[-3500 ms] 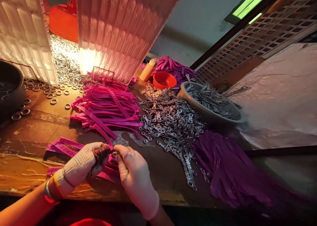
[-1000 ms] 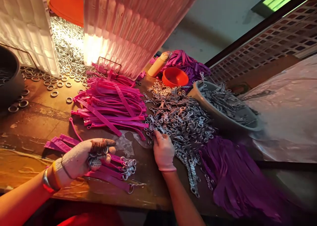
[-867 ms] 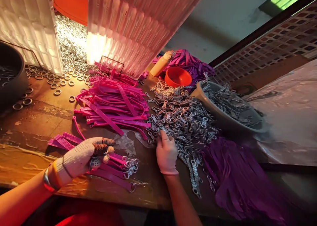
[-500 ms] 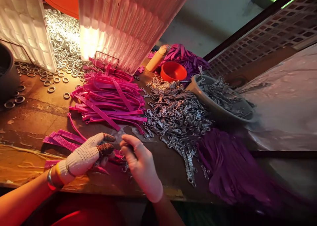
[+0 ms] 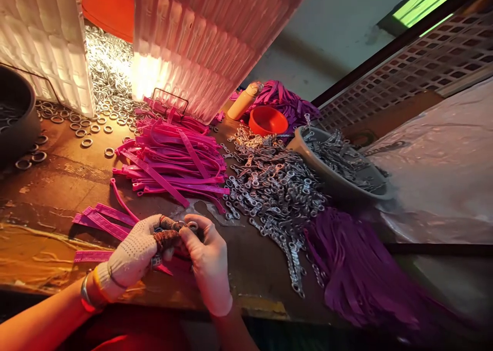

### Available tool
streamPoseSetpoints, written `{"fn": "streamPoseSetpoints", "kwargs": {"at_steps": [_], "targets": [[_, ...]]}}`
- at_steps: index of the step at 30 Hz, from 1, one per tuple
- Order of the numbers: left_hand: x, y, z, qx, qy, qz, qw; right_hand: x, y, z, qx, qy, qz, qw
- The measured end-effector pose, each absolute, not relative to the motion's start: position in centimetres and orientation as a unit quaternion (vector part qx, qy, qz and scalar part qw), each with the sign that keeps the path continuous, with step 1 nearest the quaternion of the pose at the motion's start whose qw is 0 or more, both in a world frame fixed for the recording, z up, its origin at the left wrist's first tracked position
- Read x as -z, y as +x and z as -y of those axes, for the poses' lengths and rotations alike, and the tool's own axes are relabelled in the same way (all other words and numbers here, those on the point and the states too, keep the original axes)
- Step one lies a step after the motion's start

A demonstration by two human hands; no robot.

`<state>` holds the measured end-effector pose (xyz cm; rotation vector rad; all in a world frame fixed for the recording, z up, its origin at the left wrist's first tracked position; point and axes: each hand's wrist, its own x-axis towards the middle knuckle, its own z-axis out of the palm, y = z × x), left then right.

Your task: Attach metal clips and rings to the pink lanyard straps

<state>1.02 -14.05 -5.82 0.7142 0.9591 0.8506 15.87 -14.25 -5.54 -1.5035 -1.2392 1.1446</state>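
Observation:
My left hand [image 5: 134, 251], in a dotted white glove with dark wrapped fingertips, is closed near the table's front edge. Pink strap ends show beneath it, though what its fingers grip is mostly hidden. My right hand [image 5: 210, 261], in a thin pale glove, meets it fingertip to fingertip and pinches a small metal ring [image 5: 192, 227]. Behind both hands lies a pile of pink straps [image 5: 173, 158]. Several loose pink straps [image 5: 106, 220] lie beside my left hand. Dark metal links [image 5: 277, 181] are heaped to the right.
Metal rings [image 5: 110, 74] spread between translucent ribbed panels [image 5: 200, 43] at the back left. A dark pot [image 5: 23, 120] stands at far left. An orange bowl [image 5: 268, 120], a tan bottle [image 5: 244, 100], a tub of links [image 5: 331, 166] and purple straps [image 5: 354, 269] are to the right.
My right hand has moved left to touch my left fingertips, and a ring now shows in its pinch. The whole view has shifted slightly.

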Motion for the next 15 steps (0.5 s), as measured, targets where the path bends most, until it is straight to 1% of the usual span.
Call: {"fn": "streamPoseSetpoints", "kwargs": {"at_steps": [2, 4, 7, 11, 15], "targets": [[6.1, 0.9, 14.2, -0.398, 0.338, -0.444, 0.728, 5.7, 15.8, 14.5, -0.431, -0.597, 0.539, 0.408], [6.1, 0.5, 14.3, -0.392, 0.357, -0.455, 0.715, 5.6, 16.0, 14.6, -0.380, -0.586, 0.603, 0.386], [5.6, -0.2, 14.3, -0.353, 0.411, -0.476, 0.693, 4.9, 16.4, 14.3, -0.310, -0.549, 0.694, 0.349], [5.5, -0.5, 14.2, -0.343, 0.404, -0.466, 0.709, 3.9, 16.4, 13.5, -0.304, -0.472, 0.781, 0.273], [6.5, -0.4, 14.1, -0.349, 0.346, -0.444, 0.749, 3.9, 16.2, 13.7, -0.157, -0.482, 0.838, 0.204]]}}
